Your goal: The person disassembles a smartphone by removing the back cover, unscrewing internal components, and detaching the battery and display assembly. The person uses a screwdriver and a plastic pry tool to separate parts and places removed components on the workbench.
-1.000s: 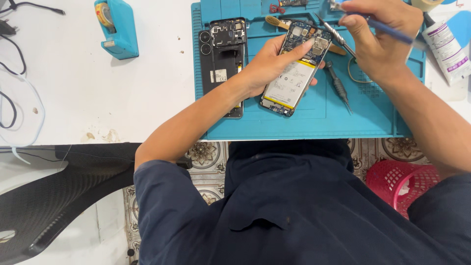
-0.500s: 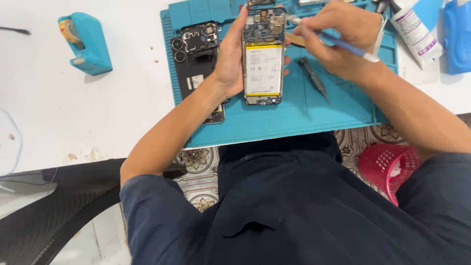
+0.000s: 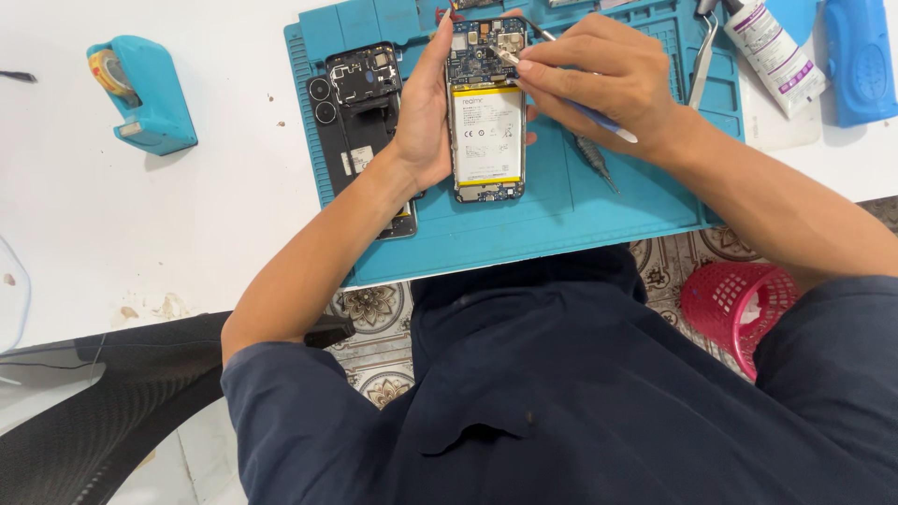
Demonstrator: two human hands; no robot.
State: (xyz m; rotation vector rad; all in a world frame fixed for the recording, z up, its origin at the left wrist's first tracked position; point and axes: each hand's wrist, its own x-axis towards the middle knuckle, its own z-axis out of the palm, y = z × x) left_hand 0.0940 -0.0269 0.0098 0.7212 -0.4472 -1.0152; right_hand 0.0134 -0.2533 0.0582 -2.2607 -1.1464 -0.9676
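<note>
An opened phone point(image 3: 486, 122) with a white battery and a bare circuit board at its top lies upright on the blue work mat point(image 3: 561, 224). My left hand point(image 3: 426, 117) grips its left edge. My right hand point(image 3: 603, 75) holds a thin blue-handled tool point(image 3: 603, 123) like a pen, its metal tip touching the circuit board at the phone's top. The phone's black back cover point(image 3: 360, 112), with round camera holes, lies on the mat just left of my left hand.
A teal tape dispenser point(image 3: 140, 93) stands on the white table at left. Tweezers point(image 3: 702, 56), a white tube point(image 3: 772, 51) and a blue case point(image 3: 859, 61) lie at the top right. A screwdriver point(image 3: 594, 161) rests on the mat. A pink basket point(image 3: 739, 304) sits on the floor.
The phone has turned from tilted to upright on the mat, held in my left hand. My right hand has come down so the tool's tip is on the circuit board.
</note>
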